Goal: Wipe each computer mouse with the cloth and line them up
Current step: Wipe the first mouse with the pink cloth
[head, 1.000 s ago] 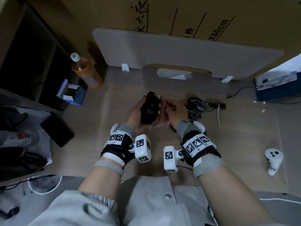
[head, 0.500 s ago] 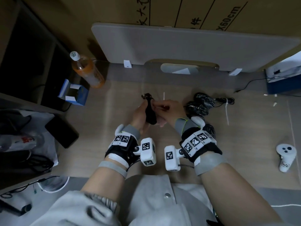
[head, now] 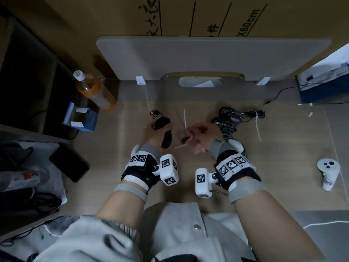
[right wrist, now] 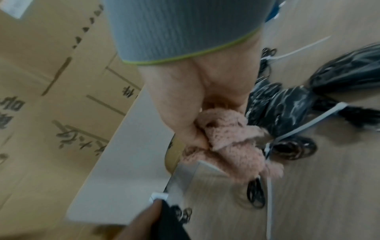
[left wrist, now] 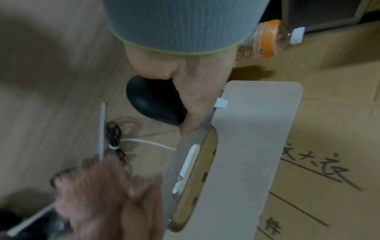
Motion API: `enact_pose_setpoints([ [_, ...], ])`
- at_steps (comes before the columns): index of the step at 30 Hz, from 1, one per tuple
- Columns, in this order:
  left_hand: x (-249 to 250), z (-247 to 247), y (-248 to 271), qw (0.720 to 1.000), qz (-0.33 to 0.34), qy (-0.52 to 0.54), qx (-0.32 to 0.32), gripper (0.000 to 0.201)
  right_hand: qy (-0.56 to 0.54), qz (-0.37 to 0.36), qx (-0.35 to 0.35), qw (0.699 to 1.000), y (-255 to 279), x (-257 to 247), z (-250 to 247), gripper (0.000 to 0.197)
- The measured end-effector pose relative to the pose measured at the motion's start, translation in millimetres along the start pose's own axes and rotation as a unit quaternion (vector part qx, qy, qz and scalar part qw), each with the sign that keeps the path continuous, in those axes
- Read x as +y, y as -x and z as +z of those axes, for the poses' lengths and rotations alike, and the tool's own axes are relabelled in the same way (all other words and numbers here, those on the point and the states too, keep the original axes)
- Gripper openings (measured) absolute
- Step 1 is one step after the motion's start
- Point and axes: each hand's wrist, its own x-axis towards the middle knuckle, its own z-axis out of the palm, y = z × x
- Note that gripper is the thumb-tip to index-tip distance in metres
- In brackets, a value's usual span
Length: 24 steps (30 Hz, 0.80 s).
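My left hand (head: 152, 132) grips a black computer mouse (head: 164, 129) just above the wooden floor; the left wrist view shows the thumb (left wrist: 193, 105) curled over the mouse (left wrist: 152, 104). Its coiled cable (head: 155, 114), bound with a white tie, trails behind it. My right hand (head: 203, 134) holds a bunched pink cloth (right wrist: 230, 138) a short way right of the mouse, not touching it. Under the cloth lies a small tied cable coil (head: 186, 139). More mice in black plastic wrap (head: 227, 118) lie beyond my right hand, their cables tied up.
An orange drink bottle (head: 96, 91) and a blue box (head: 81, 118) stand at the left, a black phone (head: 69, 163) nearer me. A grey board (head: 207, 57) leans against a cardboard box behind. A white controller (head: 328, 173) lies at the right.
The hands were together with the cloth on the mouse. They have come apart: the left has carried the mouse left and lower, and the right has drawn back with the cloth.
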Motion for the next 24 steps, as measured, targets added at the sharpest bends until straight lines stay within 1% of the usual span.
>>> enact_pose_setpoints([
  [1, -6.8, -0.4, -4.9, 1.0, -0.003, -0.026, 0.012, 0.05, -0.008, 0.024, 0.065, 0.998, -5.4, 10.6, -10.3, 0.015],
  [2, -15.9, 0.4, -10.6, 0.999, -0.017, -0.036, 0.026, 0.067, -0.001, 0.036, 0.109, 0.993, -7.8, 21.8, -20.5, 0.013],
  [3, -22.7, -0.9, -14.1, 0.999, -0.026, -0.034, 0.034, 0.078, 0.012, 0.043, 0.129, 0.991, -8.7, 28.7, -27.0, 0.011],
  [4, -27.4, -0.2, -15.8, 0.998, -0.03, -0.035, 0.039, 0.081, 0.019, 0.052, 0.149, 0.987, -8.9, 37.9, -30.5, 0.009],
  [6, -37.8, 7.0, -25.2, 0.997, -0.044, -0.042, 0.045, 0.077, 0.018, 0.075, 0.191, 0.979, -13.6, 53.2, -35.6, 0.021],
  [9, -43.8, 17.9, -25.7, 0.996, -0.068, -0.054, 0.037, 0.069, 0.025, 0.114, 0.219, 0.969, -19.0, 65.7, -37.6, 0.027],
  [10, -47.1, 23.6, -27.1, 0.995, -0.084, -0.049, 0.034, 0.065, 0.029, 0.131, 0.224, 0.965, -20.7, 68.5, -40.3, 0.027],
  [12, -50.8, 33.7, -29.1, 0.991, -0.114, -0.05, 0.038, 0.066, 0.052, 0.146, 0.235, 0.96, -26.3, 73.2, -46.9, 0.023],
  [13, -54.5, 38.8, -32.5, 0.989, -0.123, -0.073, 0.042, 0.07, 0.063, 0.15, 0.227, 0.96, -29.5, 76.0, -51.2, 0.02],
  [16, -64.7, 45.7, -39.3, 0.977, -0.135, -0.156, 0.044, 0.097, 0.102, 0.14, 0.172, 0.97, -37.2, 90.1, -57.5, 0.041],
  [17, -70.7, 48.6, -46.2, 0.972, -0.135, -0.189, 0.047, 0.104, 0.105, 0.142, 0.16, 0.971, -39.7, 93.2, -61.2, 0.044],
  [18, -71.6, 52.2, -48.2, 0.965, -0.139, -0.213, 0.056, 0.105, 0.115, 0.138, 0.15, 0.972, -43.6, 97.3, -64.8, 0.045],
  [20, -62.9, 58.7, -42.8, 0.959, -0.144, -0.228, 0.085, 0.099, 0.136, 0.152, 0.144, 0.968, -48.4, 103.3, -66.8, 0.05],
  [22, -53.0, 63.7, -39.4, 0.962, -0.12, -0.226, 0.096, 0.09, 0.137, 0.168, 0.139, 0.966, -53.8, 106.0, -63.1, 0.059],
  [24, -49.2, 69.9, -40.6, 0.966, -0.093, -0.216, 0.112, 0.087, 0.122, 0.159, 0.133, 0.971, -61.0, 108.3, -61.7, 0.065],
])
